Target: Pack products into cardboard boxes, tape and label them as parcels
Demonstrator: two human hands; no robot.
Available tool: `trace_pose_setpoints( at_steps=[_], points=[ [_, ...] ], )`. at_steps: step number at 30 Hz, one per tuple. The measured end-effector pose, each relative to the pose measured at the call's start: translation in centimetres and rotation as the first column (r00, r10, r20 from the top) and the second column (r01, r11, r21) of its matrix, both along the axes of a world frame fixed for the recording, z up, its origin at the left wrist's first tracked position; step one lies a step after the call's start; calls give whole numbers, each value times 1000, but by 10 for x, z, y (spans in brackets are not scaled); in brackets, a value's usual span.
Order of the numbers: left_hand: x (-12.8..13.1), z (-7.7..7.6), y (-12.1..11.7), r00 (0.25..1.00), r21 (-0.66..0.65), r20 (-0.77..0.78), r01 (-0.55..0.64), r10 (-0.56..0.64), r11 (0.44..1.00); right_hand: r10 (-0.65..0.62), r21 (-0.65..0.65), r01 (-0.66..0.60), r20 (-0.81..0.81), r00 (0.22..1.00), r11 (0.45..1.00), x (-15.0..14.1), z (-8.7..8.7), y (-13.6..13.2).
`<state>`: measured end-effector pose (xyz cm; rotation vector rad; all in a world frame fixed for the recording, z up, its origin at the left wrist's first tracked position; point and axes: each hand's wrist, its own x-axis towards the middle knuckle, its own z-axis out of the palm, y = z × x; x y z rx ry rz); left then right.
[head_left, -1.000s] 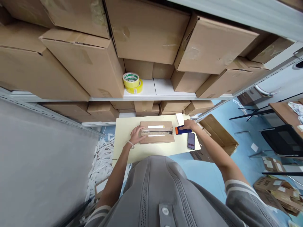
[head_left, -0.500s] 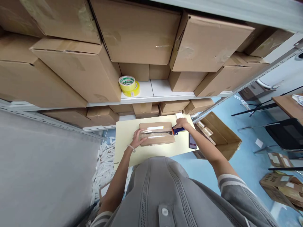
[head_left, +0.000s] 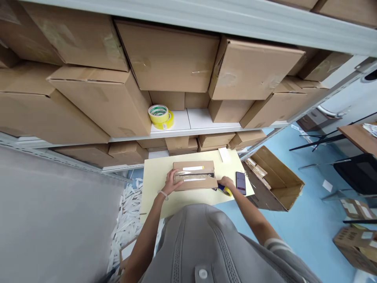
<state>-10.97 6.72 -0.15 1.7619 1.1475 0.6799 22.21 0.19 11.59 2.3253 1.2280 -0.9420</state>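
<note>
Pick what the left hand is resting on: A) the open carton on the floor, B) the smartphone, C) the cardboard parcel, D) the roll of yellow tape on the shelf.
C: the left hand lies with its fingers on the left end of the cardboard parcel.

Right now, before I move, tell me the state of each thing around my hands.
Left hand: open, pressing on the parcel
Right hand: gripping the tape dispenser
Cardboard parcel: closed, lying flat, taped along its top
Handheld tape dispenser: held at the parcel's near corner
Smartphone: lying face up
Cardboard box: open, flaps spread
</note>
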Motion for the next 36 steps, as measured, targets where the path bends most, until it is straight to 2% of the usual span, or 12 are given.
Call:
trace_pose_setpoints(
  at_steps=[4, 6, 9, 12, 15, 18, 20, 22, 25, 27, 32, 36],
  points=[
    [-1, 1, -1, 1000, -19, 12, 4, -4, 1000, -47, 40, 46, 21, 999, 998, 8, 2, -18],
    [-1, 3, -1, 1000, -20, 24, 0, 0, 1000, -77, 94, 74, 29, 997, 993, 26, 16, -13],
    [0, 7, 0, 999, -27, 49, -1, 2, 1000, -80, 309, 56, 65, 995, 949, 42, 48, 8],
    [0, 10, -1, 998, -54, 61, 2, 1, 999, 2, 513, -69, 129, 992, 855, 31, 86, 35],
    [0, 10, -3, 998, -86, 68, -1, 7, 996, 135, 671, -204, 155, 979, 712, -3, 123, 70],
    [0, 9, -5, 996, -95, 83, -5, 13, 995, 198, 760, -324, 257, 946, 563, -40, 151, 114],
    [0, 9, -6, 995, -88, 97, -12, 20, 996, 237, 768, -413, 339, 910, 489, -59, 162, 149],
    [0, 9, -6, 994, -87, 103, -18, 27, 996, 288, 738, -511, 423, 859, 441, -74, 166, 183],
    [-1, 7, -8, 994, -103, 99, -23, 33, 994, 361, 682, -593, 472, 804, 429, -88, 159, 221],
    [-2, 5, -9, 993, -107, 107, -30, 41, 994, 391, 663, -612, 475, 789, 431, -93, 151, 234],
    [-2, 2, -10, 991, -105, 126, -39, 52, 994, 370, 669, -617, 495, 786, 415, -98, 142, 237],
    [-2, 6, -9, 992, -93, 118, -23, 34, 995, 305, 756, -567, 484, 820, 325, -93, 144, 213]
  ],
)
